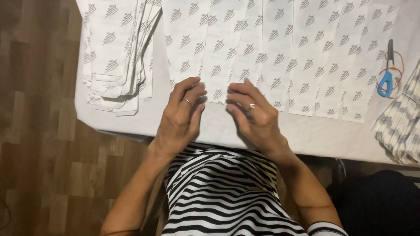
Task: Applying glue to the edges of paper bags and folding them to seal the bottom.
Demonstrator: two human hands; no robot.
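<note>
Striped top [227, 192], hands on paper strips [218, 65]

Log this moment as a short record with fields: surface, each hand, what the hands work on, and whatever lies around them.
surface: white table over a wood-pattern floor
left hand: ring on one finger, fingertips at the lower end of a paper strip
right hand: ring on one finger, fingertips at the same strip
worked item: printed paper strip, white with grey leaf-like marks
row: more printed strips laid side by side
stack: folded paper pieces at far left
tool: blue-handled scissors at right
</note>
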